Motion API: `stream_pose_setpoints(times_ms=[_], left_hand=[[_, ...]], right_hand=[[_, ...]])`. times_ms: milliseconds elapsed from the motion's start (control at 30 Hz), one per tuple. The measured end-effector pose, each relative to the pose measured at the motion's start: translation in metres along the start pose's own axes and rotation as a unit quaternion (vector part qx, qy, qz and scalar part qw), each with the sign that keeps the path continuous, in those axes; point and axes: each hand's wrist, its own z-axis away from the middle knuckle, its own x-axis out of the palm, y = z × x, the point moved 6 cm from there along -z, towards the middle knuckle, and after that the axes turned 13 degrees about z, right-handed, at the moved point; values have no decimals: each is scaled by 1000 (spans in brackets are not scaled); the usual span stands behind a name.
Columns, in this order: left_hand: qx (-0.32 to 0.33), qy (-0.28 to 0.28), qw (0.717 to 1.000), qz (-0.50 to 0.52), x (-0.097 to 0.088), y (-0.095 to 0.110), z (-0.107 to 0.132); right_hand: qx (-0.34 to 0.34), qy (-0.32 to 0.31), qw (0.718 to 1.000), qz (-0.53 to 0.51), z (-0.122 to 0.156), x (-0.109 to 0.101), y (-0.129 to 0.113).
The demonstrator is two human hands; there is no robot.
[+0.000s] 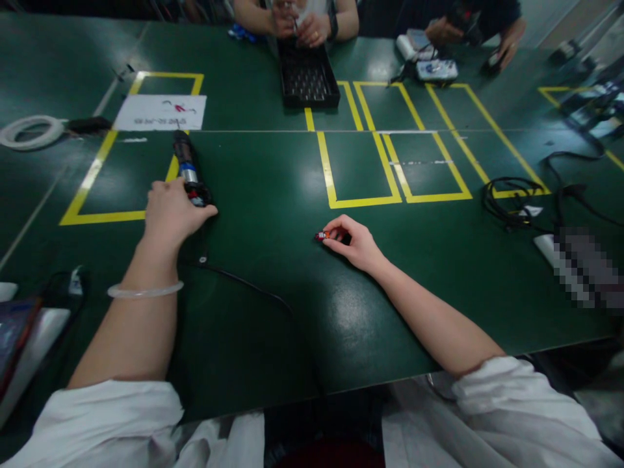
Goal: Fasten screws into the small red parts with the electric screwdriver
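Observation:
My left hand [170,211] is closed around the rear end of a black electric screwdriver [188,162] with a silver and blue band. The tool lies on the green table, its thin tip toward a white paper sheet [141,112] with writing. A black cable [244,281] runs over the table near my left wrist. My right hand [355,244] pinches a small red, orange and white part [321,236] between thumb and fingertips, just over the table; its exact kind is too small to tell.
Yellow tape [365,203] marks rectangles on the table. A black tray [312,101] of small pieces stands opposite, by a person's hands [312,29]. Another person handles things at the far right. A coiled black cable [507,201] lies right; a white ring coil [32,133] lies left.

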Motion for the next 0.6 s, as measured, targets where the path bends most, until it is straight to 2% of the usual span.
stream_pose_setpoints(times_ms=[100, 333, 467, 600], left_hand=[[-10, -20, 1000, -8, 9, 38, 13], [103, -50, 993, 5, 36, 125, 56], [163, -62, 984, 29, 49, 157, 83], [209, -72, 974, 55, 55, 175, 103]], right_hand=[[5, 5, 1000, -6, 0, 1, 3], [2, 35, 999, 1, -1, -1, 3], [1, 44, 999, 8, -1, -2, 4], [-6, 48, 999, 7, 0, -2, 4]])
